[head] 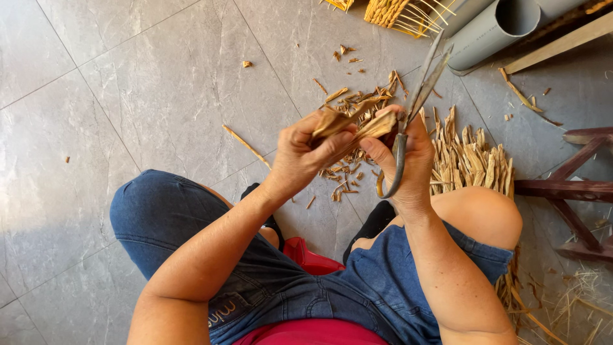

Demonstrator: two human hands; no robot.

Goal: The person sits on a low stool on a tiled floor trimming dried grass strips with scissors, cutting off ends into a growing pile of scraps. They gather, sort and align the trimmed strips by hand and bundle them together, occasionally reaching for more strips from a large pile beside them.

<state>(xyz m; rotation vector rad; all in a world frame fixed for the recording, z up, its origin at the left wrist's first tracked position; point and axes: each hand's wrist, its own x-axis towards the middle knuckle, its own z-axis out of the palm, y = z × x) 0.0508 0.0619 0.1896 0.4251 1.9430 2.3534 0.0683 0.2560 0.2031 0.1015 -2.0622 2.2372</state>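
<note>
My left hand [305, 153] pinches a bundle of dry tan plant strips [348, 122] between thumb and fingers, held above the floor in front of my knees. My right hand [408, 160] grips a pair of metal scissors [415, 108] by the handles, blades pointing up and away, and its fingertips also touch the right end of the same strips. Both hands meet at the bundle. Below them I see my denim shorts and bare knees.
Cut scraps of the dry material [357, 102] litter the grey tiled floor [128, 96]. A woven fibre piece [472, 163] lies by my right knee. Grey plastic pipes [498, 25] and a woven basket [389, 11] sit at the top; a dark wooden frame [575, 191] stands at right.
</note>
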